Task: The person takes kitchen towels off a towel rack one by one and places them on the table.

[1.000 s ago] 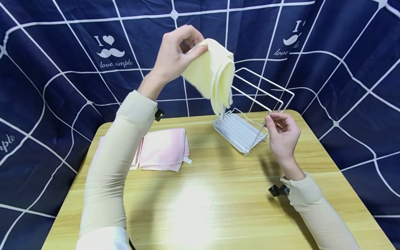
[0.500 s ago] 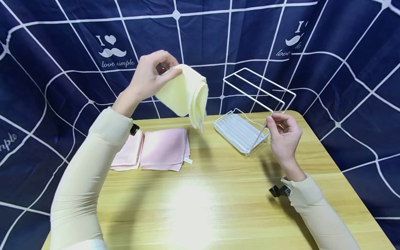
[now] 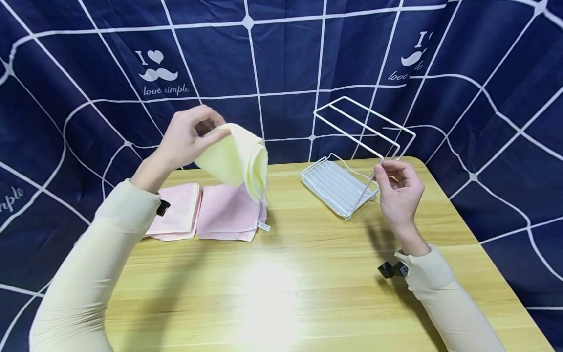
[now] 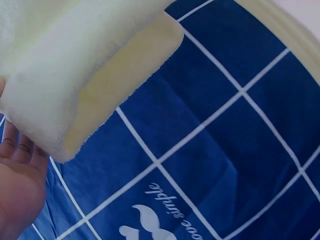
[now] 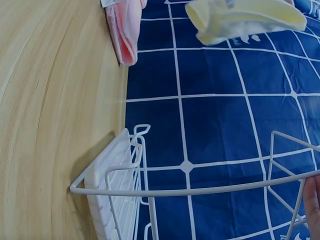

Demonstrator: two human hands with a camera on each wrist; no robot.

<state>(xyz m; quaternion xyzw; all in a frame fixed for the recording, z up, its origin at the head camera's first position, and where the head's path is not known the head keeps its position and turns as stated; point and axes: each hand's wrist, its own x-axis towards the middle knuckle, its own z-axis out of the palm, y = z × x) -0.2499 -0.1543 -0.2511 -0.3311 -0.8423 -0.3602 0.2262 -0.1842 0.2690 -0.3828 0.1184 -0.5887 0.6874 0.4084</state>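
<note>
A folded yellow towel (image 3: 235, 159) hangs from my left hand (image 3: 186, 134), pinched between thumb and fingers above the pink towels. In the left wrist view the towel (image 4: 75, 75) droops in soft layers, with the hand (image 4: 22, 180) at its edge. My right hand (image 3: 400, 193) grips an upright of the white wire rack (image 3: 360, 142) at the right of the table. The rack's lower tray (image 3: 336, 188) rests on the tabletop. Seen from the right wrist, the rack's wire (image 5: 210, 191) runs across to the fingers (image 5: 312, 205).
Two folded pink towels lie side by side at the back left: a right one (image 3: 226, 215) with a small white tag (image 3: 264, 226), and a left one (image 3: 176, 210), partly behind the left arm. A blue checked curtain (image 3: 286, 63) rises behind the wooden table (image 3: 308, 283).
My left hand has carried the yellow towel left and down, from near the rack to above the pink towels. The right hand and the rack have stayed where they were.
</note>
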